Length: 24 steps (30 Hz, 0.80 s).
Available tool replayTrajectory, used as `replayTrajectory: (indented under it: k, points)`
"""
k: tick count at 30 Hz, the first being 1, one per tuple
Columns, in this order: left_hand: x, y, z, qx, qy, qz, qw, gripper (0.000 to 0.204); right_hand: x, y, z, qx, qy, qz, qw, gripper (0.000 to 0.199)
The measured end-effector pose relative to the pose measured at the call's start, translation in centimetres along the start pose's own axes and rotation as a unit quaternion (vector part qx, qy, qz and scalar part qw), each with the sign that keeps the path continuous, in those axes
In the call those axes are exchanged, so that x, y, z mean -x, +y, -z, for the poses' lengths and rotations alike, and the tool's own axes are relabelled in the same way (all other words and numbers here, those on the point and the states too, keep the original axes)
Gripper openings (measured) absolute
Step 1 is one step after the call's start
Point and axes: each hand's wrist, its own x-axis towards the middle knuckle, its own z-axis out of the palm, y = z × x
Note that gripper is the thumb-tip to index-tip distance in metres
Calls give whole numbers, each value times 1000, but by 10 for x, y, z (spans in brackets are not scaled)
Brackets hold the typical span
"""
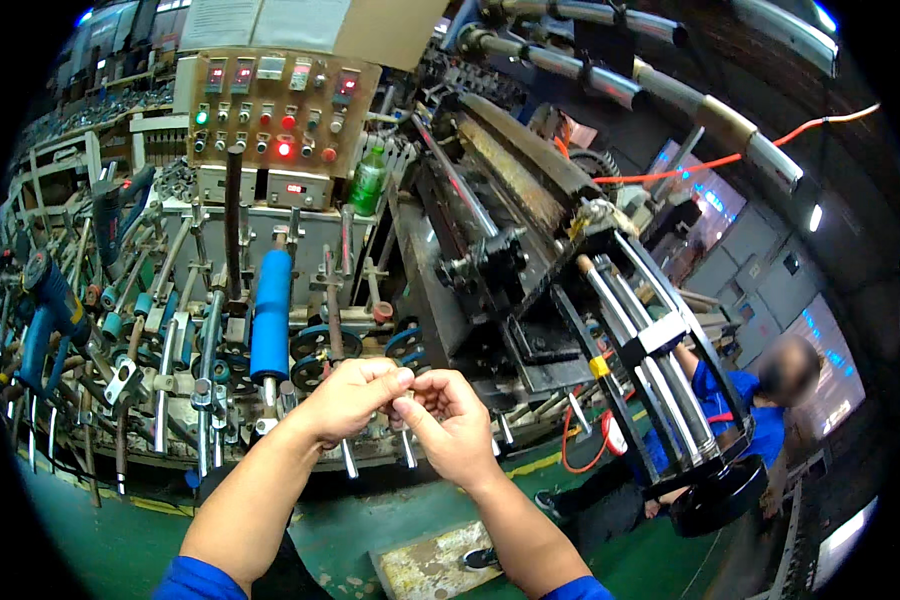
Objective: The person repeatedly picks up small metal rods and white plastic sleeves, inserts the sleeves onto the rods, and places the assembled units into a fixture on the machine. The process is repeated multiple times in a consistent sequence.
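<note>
At the far left of my bench, two blue hand tools [55,290] stand among a crowd of metal rods [162,405], too many to count. Next comes one control panel [275,105] with at least three red number displays and one green light; two sheets of paper [255,25] sit above it. One blue roller [272,315] stands upright below the panel, just left of my hands and behind them. Beside the panel is one green bottle [367,182]; I cannot tell how full it is.

My left hand [355,402] and right hand [450,425] meet at the middle, fingers curled, thumbs and fingertips drawn together; I cannot tell whether something tiny is pinched there. Under them runs a green floor [340,532], scuffed, with a worn, pale step [415,568] on it.

Rightward, a big dark machine [470,260] leads to one black frame [607,385] holding shiny bars. One orange hose [740,156] crosses the dim room, and one person in blue [768,432] is behind the frame.
</note>
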Motion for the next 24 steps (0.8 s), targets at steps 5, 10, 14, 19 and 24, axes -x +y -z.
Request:
replayTrajectory:
  k: [5, 10, 14, 19, 24]
  points:
    - [-6, -7, 1, -27, 3, 0, 1000, 40, -11, -53, 5, 299, -80, 38, 950, 18]
    - [2, -3, -9, -24, -35, 7, 999, 39, -2, -79, 8, 483, -111, 76, 866, 23]
    - [15, 3, -15, -25, -121, -39, 992, 38, 17, -116, 7, 517, -132, 166, 829, 25]
    - [20, -6, -10, 65, -256, 18, 964, 67, 43, -154, 5, 643, -198, 261, 693, 16]
    - [14, -8, -18, 173, -273, -5, 946, 81, 69, -185, -6, 683, -236, 254, 643, 12]
